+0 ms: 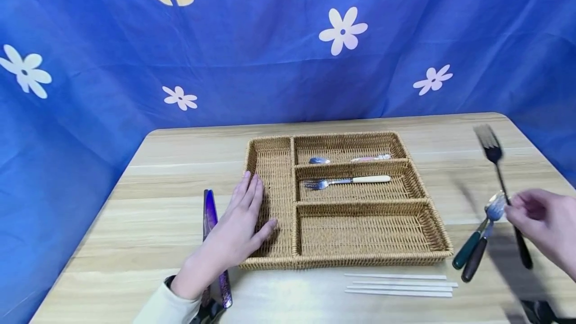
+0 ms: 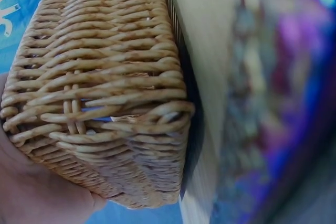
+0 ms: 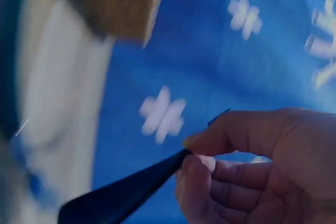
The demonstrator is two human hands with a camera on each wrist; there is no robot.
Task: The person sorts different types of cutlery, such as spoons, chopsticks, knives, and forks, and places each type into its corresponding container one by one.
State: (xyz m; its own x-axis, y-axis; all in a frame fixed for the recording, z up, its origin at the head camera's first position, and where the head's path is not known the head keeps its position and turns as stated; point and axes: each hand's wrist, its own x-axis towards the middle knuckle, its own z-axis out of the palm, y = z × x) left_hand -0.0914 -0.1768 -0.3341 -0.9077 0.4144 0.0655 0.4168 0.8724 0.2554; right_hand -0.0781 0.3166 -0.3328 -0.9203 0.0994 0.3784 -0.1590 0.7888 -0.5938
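My right hand (image 1: pixel 546 224) pinches a dark fork (image 1: pixel 493 154) between thumb and fingers at the table's right side. Its tines point up and away, while the handle (image 3: pixel 123 190) extends below the fingers. My left hand (image 1: pixel 240 219) rests over the left rim of a wicker cutlery tray (image 1: pixel 294 262), fingers extended and thumb spread. Inside the tray's middle right compartment lies a white-handled fork (image 1: pixel 371 179). The back right compartment holds a spoon (image 1: pixel 319 160), partly hidden by the divider, and a light-handled piece of cutlery (image 1: pixel 371 158).
Two spoons, one with a green handle (image 1: pixel 466 250) and one with a dark brown handle (image 1: pixel 474 260), lie right of the tray. Several white sticks (image 1: pixel 400 284) lie before it. Shiny purple utensils (image 1: pixel 210 214) lie under the left forearm. A blue flowered cloth (image 1: pixel 270 39) hangs behind.
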